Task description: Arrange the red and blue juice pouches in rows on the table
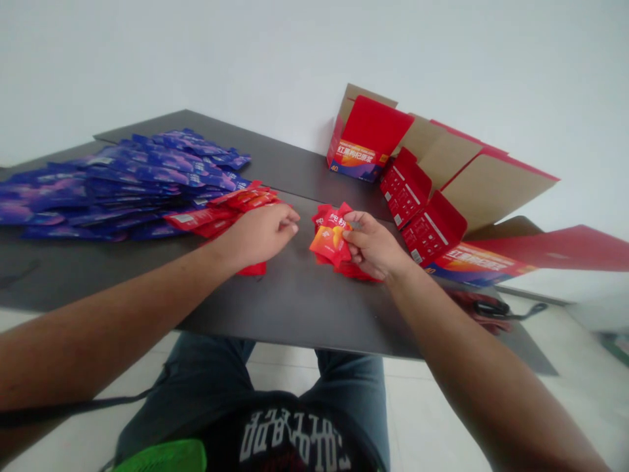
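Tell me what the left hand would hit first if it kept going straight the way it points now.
Most likely the red sachets at the right hand. The left hand points at them across a bare strip of table. Depth is hard to judge, so it might pass slightly off them.

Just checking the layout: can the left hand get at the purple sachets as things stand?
Probably yes: the left hand sits close beside the purple sachets, and only some flat red sachets lie between them, which look unlikely to block it.
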Demonstrator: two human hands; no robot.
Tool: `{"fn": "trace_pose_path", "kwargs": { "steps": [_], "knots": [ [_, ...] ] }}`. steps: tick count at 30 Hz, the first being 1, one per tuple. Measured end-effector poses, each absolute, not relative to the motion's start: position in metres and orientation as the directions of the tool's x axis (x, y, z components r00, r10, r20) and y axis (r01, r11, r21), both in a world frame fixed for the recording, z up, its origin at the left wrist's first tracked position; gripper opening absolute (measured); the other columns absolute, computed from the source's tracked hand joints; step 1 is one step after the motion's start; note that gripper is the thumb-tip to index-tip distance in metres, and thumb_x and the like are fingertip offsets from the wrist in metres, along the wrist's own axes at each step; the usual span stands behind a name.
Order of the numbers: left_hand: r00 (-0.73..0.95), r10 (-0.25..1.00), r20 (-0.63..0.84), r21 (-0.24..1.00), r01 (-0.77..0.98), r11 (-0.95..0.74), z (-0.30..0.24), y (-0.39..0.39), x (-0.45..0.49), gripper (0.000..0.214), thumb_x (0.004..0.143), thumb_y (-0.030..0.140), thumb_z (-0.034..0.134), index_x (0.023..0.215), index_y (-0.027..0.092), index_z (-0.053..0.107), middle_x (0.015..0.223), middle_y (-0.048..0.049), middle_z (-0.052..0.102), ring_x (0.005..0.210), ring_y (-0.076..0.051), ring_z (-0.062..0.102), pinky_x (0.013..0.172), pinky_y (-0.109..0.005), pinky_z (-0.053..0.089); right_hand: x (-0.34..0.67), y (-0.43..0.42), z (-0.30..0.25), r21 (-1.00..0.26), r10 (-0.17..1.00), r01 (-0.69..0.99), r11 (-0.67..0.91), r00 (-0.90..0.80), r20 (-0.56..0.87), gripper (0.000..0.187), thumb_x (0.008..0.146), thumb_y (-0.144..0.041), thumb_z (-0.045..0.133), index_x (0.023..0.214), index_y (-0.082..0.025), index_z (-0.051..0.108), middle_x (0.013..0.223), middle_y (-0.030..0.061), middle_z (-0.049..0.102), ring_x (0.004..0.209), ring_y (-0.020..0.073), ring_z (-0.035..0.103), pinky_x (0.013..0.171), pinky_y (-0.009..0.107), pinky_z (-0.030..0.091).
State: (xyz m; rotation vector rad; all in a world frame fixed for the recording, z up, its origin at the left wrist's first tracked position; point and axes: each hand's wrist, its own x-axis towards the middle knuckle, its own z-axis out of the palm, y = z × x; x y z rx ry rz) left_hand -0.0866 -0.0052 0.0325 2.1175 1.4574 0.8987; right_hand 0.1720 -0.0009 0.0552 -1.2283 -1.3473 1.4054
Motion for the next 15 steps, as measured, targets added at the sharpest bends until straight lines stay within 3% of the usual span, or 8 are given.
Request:
{"fn": "trace_pose_path", "kwargs": {
  "steps": [2, 3, 6, 8, 11, 15],
  "knots": [
    [0.258, 0.965, 0.042, 0.908, 0.393, -0.144, 0.035, -0.009, -0.059, 0.025, 0.099, 0.030, 0.062, 0.116, 0.019, 0.076, 0.112, -0.0108, 0.082, 0.096, -0.024, 0.078, 0.084, -0.037, 0.062, 0.179, -0.003, 0.056, -0.994, 0.968, -0.001, -0.110, -0.225, -0.107, 0.042, 0.083, -0.019, 0.075, 0.117, -0.028, 0.050, 0.051, -0.0164, 0.046, 0.038, 0.0077, 0.036, 0.038, 0.015, 0.028],
    [0.291, 0.956, -0.050, 0.974, 0.227, -0.018, 0.035, -0.011, -0.045, 0.024, 0.099, 0.030, 0.063, 0.115, 0.018, 0.075, 0.110, -0.0112, 0.082, 0.090, -0.022, 0.078, 0.078, -0.035, 0.062, 0.181, -0.004, 0.055, -0.993, 0.969, -0.024, -0.113, -0.224, -0.104, 0.047, 0.083, -0.019, 0.076, 0.121, -0.028, 0.050, 0.052, -0.0168, 0.047, 0.038, 0.0078, 0.036, 0.038, 0.015, 0.028],
    [0.314, 0.936, -0.158, 0.972, -0.119, 0.204, 0.030, -0.015, -0.013, 0.021, 0.094, 0.030, 0.074, 0.111, 0.016, 0.074, 0.098, -0.0100, 0.082, 0.077, -0.018, 0.076, 0.071, -0.031, 0.061, 0.182, -0.007, 0.050, -0.993, 0.974, -0.052, -0.107, -0.206, -0.094, 0.060, 0.082, -0.016, 0.078, 0.133, -0.027, 0.049, 0.055, -0.0167, 0.051, 0.038, 0.0082, 0.038, 0.038, 0.016, 0.030],
    [0.278, 0.948, -0.156, 0.964, -0.166, 0.207, 0.026, -0.015, -0.003, 0.023, 0.088, 0.031, 0.083, 0.104, 0.016, 0.074, 0.090, -0.0080, 0.081, 0.072, -0.017, 0.074, 0.069, -0.030, 0.060, 0.183, -0.008, 0.045, -0.993, 0.972, -0.032, -0.114, -0.208, -0.105, 0.049, 0.084, -0.013, 0.077, 0.127, -0.024, 0.055, 0.055, -0.0150, 0.052, 0.038, 0.0082, 0.040, 0.038, 0.017, 0.030],
    [0.228, 0.961, -0.154, 0.978, -0.103, 0.181, 0.022, -0.009, 0.000, 0.020, 0.087, 0.029, 0.084, 0.094, 0.016, 0.071, 0.083, -0.0061, 0.078, 0.067, -0.016, 0.072, 0.066, -0.030, 0.061, 0.192, -0.007, 0.045, -0.992, 0.978, 0.017, -0.129, -0.162, -0.130, 0.019, 0.090, -0.013, 0.073, 0.102, -0.021, 0.061, 0.053, -0.0108, 0.053, 0.039, 0.0078, 0.041, 0.038, 0.018, 0.028],
    [0.105, 0.966, -0.237, 0.969, -0.040, 0.243, 0.026, -0.001, -0.001, 0.007, 0.096, 0.016, 0.069, 0.093, 0.017, 0.062, 0.080, -0.0050, 0.075, 0.064, -0.016, 0.072, 0.061, -0.030, 0.061, 0.225, -0.003, 0.056, -0.993, 0.994, -0.078, -0.094, -0.066, -0.089, 0.017, 0.089, -0.014, 0.075, 0.090, -0.021, 0.060, 0.057, -0.0082, 0.053, 0.044, 0.0068, 0.041, 0.039, 0.017, 0.025]
  ]
}}
